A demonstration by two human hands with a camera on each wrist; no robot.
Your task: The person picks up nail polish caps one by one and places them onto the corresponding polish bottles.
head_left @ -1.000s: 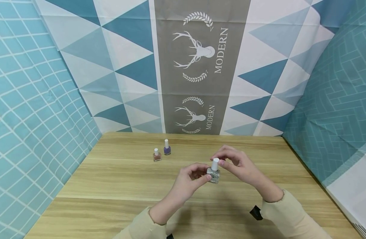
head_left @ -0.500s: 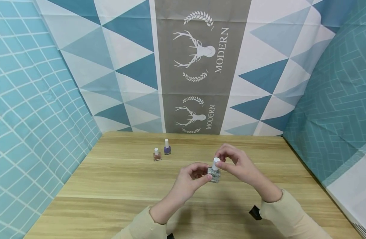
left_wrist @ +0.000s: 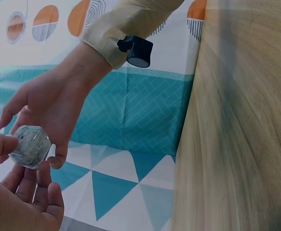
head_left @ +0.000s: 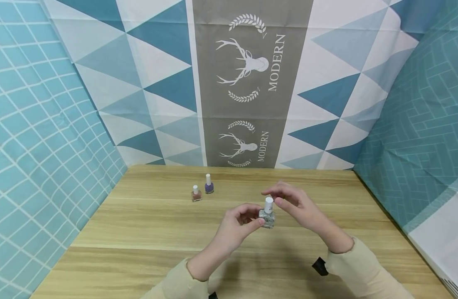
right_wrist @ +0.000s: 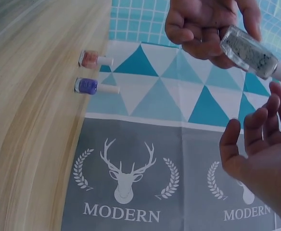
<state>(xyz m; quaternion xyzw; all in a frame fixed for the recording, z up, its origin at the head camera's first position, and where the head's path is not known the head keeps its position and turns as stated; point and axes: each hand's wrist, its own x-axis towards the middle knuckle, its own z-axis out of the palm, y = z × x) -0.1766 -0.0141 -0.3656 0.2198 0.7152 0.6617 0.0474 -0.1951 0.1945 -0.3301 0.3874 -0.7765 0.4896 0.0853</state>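
Between thumb and fingers, my left hand [head_left: 234,226] pinches a clear glass nail polish bottle [head_left: 268,219] with silvery, dark-flecked contents. It is held above the table, its white cap [head_left: 269,205] on top and tilted slightly. My right hand [head_left: 298,205] hovers beside the cap, fingers loosely bent around its far side and thumb close to it. In the right wrist view, the bottle [right_wrist: 250,52] shows side-on, with the right fingers [right_wrist: 256,127] spread just below the cap. The left wrist view shows the bottle's base [left_wrist: 31,147] facing the camera.
A brownish-pink nail polish bottle [head_left: 196,195] and a purple one [head_left: 209,187] stand upright toward the back of the wooden table [head_left: 146,232]. Patterned cloth hangs behind the table [head_left: 244,83] and along both sides. A small black device [left_wrist: 139,52] sits at the right sleeve.
Half a second ago the right thumb and fingers were pinching the cap; now they have loosened and spread apart from it. The left hand and the bottle have stayed nearly still.
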